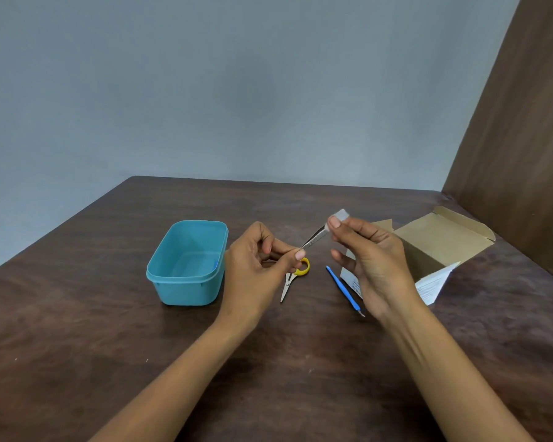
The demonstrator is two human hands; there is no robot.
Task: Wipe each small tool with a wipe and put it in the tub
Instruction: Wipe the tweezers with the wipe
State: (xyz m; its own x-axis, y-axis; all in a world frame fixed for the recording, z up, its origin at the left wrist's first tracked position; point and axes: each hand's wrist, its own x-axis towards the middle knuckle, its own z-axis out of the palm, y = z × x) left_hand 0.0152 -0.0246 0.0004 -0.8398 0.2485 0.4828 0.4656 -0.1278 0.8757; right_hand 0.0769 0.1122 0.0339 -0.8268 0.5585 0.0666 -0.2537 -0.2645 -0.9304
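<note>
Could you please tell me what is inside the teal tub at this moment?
The teal tub shows only its bare floor and inner walls; no tool lies in it. The near wall hides a strip of floor just behind it, so that part cannot be checked.

The left hand [262, 260] pinches one end of the metal tweezers [315, 240] between thumb and fingertips, while the right hand [369, 260] pinches a small white wipe [341, 214] around what seems to be the other end. Left of the left hand stands the teal tub [160, 275] on the counter [77, 314]. Between the hands, lower down, lie yellow-handled scissors [296, 275] and a blue tool [344, 290]; an open cardboard box [441, 240] sits behind the right hand.
</note>
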